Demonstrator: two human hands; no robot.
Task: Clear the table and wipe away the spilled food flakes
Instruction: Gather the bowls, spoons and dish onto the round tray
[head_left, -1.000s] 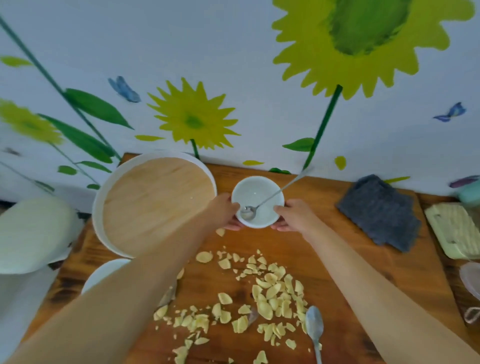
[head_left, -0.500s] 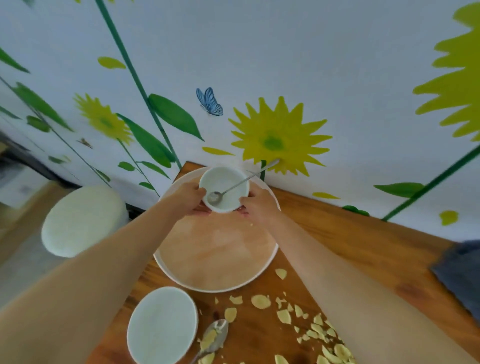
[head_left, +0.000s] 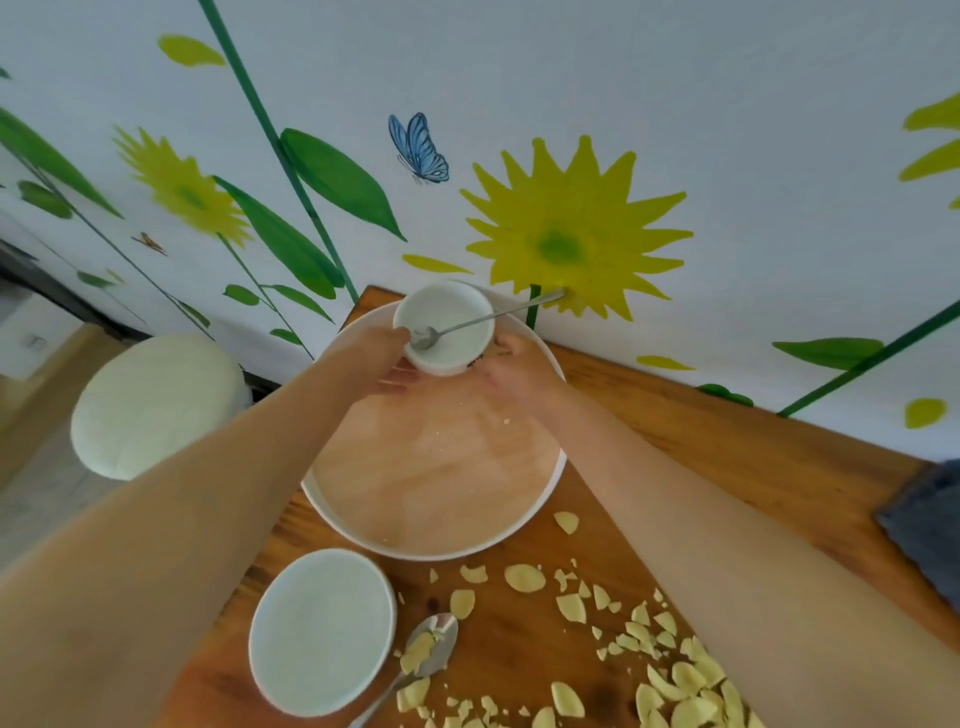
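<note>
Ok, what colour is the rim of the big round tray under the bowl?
White rim around a pale wooden base, seen in the head view.

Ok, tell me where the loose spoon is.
The spoon lies low in the head view, on the table, right of the plate, among the flakes.

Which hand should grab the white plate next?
Probably the left hand. The round white plate lies on the table's left side beside that arm, while the right hand is farther across.

Sunflower mural (head_left: 566, 244) with a blue butterfly (head_left: 420, 149) on the wall; pale round stool (head_left: 156, 402) at left
</note>
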